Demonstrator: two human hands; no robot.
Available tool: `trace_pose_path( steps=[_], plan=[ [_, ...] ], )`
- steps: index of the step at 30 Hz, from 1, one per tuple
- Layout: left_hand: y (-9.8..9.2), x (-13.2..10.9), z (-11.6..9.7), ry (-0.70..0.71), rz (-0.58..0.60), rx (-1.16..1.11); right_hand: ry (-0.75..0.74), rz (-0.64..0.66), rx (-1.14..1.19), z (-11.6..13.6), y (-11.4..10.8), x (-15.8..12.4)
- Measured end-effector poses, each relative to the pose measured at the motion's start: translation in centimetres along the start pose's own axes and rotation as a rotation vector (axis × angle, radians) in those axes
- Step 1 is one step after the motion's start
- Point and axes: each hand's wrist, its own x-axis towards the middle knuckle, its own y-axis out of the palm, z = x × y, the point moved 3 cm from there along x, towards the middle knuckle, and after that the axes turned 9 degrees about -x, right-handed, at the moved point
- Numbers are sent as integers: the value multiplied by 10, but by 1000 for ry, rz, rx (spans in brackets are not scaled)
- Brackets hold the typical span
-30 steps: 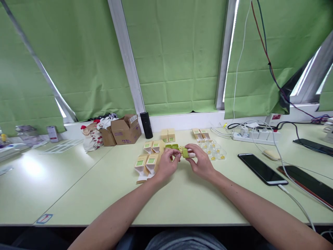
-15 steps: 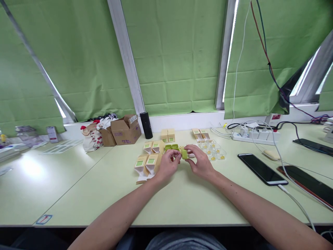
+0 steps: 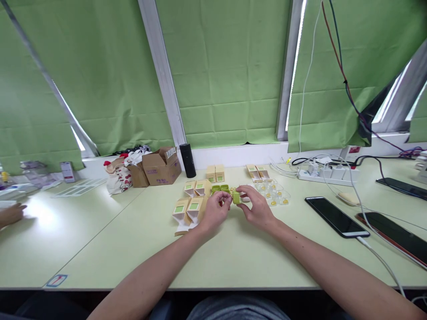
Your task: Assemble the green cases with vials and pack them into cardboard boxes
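Observation:
Between thumb and fingers, my right hand point(image 3: 257, 206) holds a small green case point(image 3: 236, 198) upright over the table. My left hand point(image 3: 216, 208) is pinched closed just left of the case; whatever its fingertips grip is too small to make out. Behind my left hand lie more green cases point(image 3: 224, 188), partly hidden by it. Open cardboard boxes with green labels point(image 3: 194, 205) stand to the left of my left hand. Beyond my right hand is a clear plastic tray point(image 3: 273, 193) with several yellow pieces in its cups.
Small cartons point(image 3: 215, 173) and open ones point(image 3: 256, 172) stand further back. A black cylinder point(image 3: 187, 161) and a brown box point(image 3: 162, 166) are at the back left. Phones point(image 3: 336, 217), cables and a power strip point(image 3: 327, 174) lie right. Another person's hand point(image 3: 12, 214) rests far left.
Another person's hand has come into view at the far left edge. My own hands and the green case have hardly moved.

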Motion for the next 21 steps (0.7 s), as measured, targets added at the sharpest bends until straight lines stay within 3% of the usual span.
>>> trace_pose_path(
  steps=[21],
  plan=[
    [-1,-1,-2,16,-6,-7,31,8,17,-1,0,0]
  ],
)
